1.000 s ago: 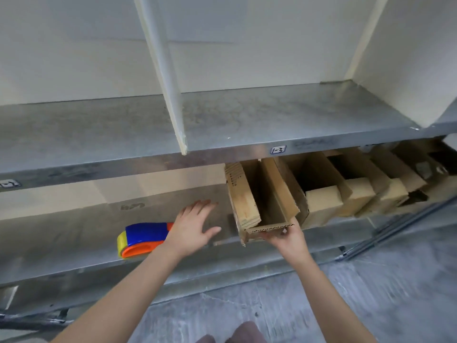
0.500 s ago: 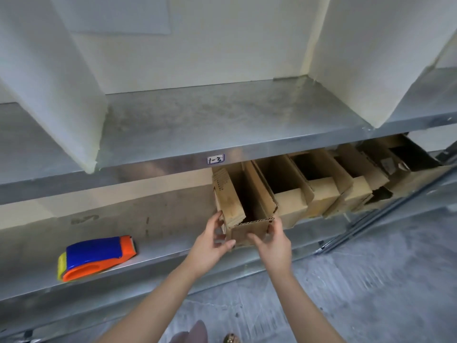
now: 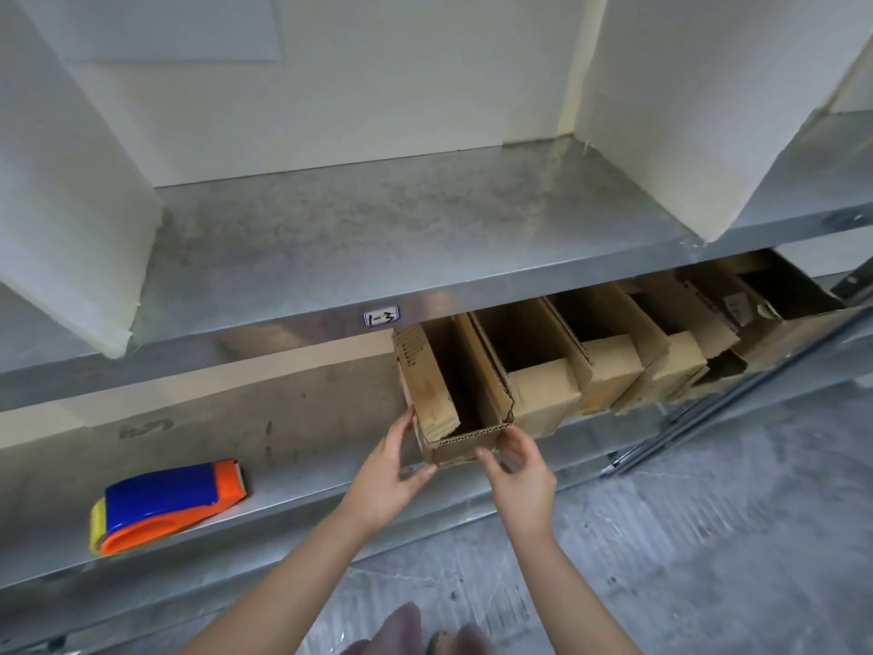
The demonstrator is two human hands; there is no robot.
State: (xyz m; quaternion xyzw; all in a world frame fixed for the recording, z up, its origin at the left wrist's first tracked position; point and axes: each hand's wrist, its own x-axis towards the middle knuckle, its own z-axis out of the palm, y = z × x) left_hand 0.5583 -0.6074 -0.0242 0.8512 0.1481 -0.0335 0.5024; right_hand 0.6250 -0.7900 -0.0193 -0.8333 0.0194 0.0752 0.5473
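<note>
Upper shelf, galvanised, carries the label marked "1-3" on its front edge; every place below is given from that label. Lower shelf runs beneath the label. On it a row of cardboard boxes extends from below the label far to its right, each box open at the top.

The open cardboard box in hand is the leftmost of the row. It sits just below and slightly right of the label, touching its neighbour along the right wall. A tape dispenser lies well to the lower left of the label, apart from the work.

Left hand, below the label, holds the box's near left corner, fingers laid along the left wall and thumb curled under the front wall. Right hand, below and right of the label, pinches the near right corner, thumb on the front wall.

The step appears to be sliding the box out or squaring it. It is best done with an even pull from both corners, kept low along the shelf, so that the thin corrugated front wall does not buckle and the neighbouring box is not dragged.

The box lies beyond the grip: only its near end sits between the two hands, the rest reaching back under the upper shelf.
</note>
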